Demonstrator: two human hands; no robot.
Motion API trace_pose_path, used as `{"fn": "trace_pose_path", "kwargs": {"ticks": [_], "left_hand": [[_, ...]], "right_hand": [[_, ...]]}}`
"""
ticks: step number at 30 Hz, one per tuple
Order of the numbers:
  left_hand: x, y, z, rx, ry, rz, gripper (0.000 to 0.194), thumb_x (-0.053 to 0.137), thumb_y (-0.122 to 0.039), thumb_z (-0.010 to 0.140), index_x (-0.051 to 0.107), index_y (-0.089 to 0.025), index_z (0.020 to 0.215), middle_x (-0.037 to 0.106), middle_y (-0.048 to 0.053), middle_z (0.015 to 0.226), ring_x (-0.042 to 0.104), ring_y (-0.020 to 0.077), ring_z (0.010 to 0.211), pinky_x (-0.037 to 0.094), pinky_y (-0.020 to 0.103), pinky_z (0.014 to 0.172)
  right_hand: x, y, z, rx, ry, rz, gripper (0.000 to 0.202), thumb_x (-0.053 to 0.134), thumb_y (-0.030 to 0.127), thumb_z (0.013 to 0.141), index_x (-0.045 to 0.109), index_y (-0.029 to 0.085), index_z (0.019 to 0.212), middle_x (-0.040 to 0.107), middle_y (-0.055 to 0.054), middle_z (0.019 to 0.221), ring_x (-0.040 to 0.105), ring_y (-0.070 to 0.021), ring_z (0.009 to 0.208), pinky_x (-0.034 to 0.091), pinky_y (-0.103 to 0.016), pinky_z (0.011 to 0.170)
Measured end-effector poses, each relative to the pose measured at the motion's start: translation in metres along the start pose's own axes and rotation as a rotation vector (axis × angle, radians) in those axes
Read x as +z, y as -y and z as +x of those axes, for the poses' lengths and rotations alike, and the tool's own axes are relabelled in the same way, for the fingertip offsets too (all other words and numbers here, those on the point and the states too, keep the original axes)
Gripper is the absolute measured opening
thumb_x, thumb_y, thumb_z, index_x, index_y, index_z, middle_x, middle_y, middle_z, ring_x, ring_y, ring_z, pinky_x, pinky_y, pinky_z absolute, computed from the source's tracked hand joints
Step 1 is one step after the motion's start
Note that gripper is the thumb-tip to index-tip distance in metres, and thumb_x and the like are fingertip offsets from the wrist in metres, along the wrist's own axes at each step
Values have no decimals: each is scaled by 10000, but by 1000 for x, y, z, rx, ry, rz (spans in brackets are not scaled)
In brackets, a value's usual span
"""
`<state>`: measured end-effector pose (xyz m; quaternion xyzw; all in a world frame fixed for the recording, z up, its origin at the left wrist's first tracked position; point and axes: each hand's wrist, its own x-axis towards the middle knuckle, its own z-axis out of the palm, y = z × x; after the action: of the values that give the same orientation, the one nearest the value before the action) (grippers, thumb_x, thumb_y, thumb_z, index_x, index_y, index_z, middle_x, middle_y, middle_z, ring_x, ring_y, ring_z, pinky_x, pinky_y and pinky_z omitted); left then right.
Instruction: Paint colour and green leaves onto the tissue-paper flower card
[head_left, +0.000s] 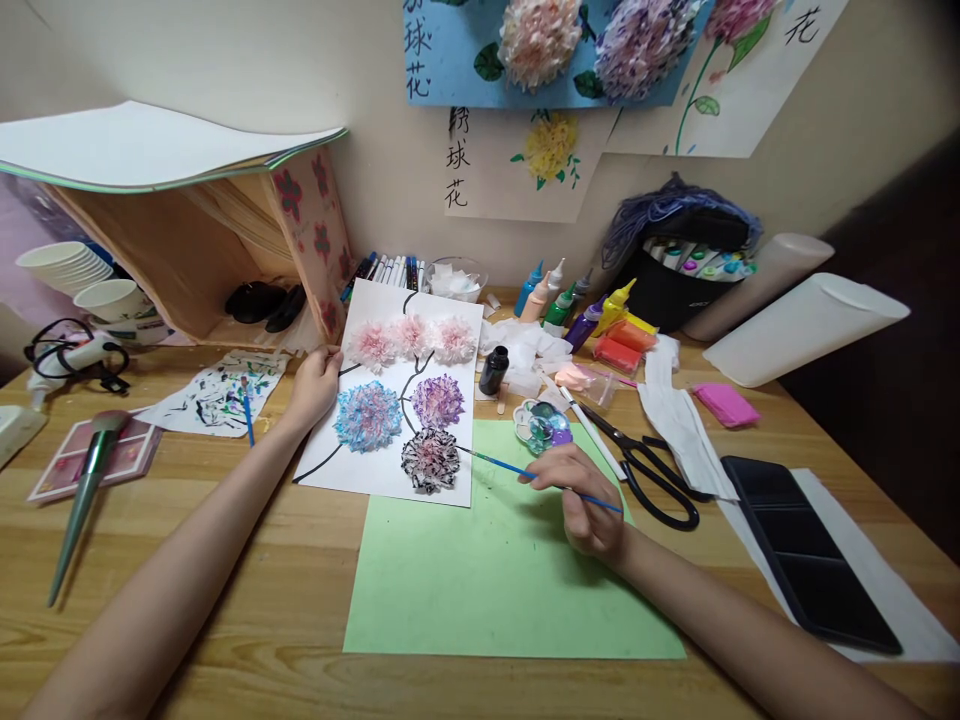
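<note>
My right hand point(581, 495) grips a thin blue paintbrush point(510, 467), its tip close to the black-edged paper flower point(430, 460). That flower sits on a white sheet point(375, 470) with painted black branches, along with a blue flower point(368, 416), a purple flower point(439, 401) and a row of pink flowers point(412, 338). At the sheet's left edge, my left hand point(319, 380) holds it, thumb on the edge and other fingers partly hidden. Under the sheet's lower right lies green paper point(480, 590). A paint palette point(541, 426) rests beyond my right hand.
An open black bottle point(493, 371) stands near crumpled tissue. Large scissors point(652, 470), a black case point(810, 550) and white paper strips lie at right. Paint bottles point(559, 300) stand at the back. A makeup brush point(90, 490) and a paint-stained paper point(217, 395) lie at left.
</note>
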<state>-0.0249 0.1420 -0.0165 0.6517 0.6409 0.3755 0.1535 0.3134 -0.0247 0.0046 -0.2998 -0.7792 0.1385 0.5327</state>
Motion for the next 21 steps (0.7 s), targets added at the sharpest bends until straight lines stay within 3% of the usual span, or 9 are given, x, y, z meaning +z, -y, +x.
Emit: {"fn": "trace_pose_path", "kwargs": {"ticks": [8,15,21], "left_hand": [[-2,-4,-1,-23,-2,-2,221,401,-377,787,548,-219,841,661,95,925,603,258,885,448,369,816],[0,-1,0,-15,-3,-21,223,409,-379,785,552,-216,838,649,85,911,598,249,883,445,362,832],[2,4,2,-27,5,-36,219,421,-373,781,551,-211,852,633,74,855,590,247,893,451,360,834]], "right_hand": [[5,-8,-7,228,-146,98,268,342,169,893,609,187,878,641,-58,758,587,-188,736,478,-357,659],[-3,3,2,-37,-6,-70,228,374,134,850,594,191,837,642,-56,695,580,-178,667,469,-324,593],[-2,6,2,-156,127,-188,230,376,94,800,550,196,910,642,-63,730,560,-180,676,490,-320,597]]}}
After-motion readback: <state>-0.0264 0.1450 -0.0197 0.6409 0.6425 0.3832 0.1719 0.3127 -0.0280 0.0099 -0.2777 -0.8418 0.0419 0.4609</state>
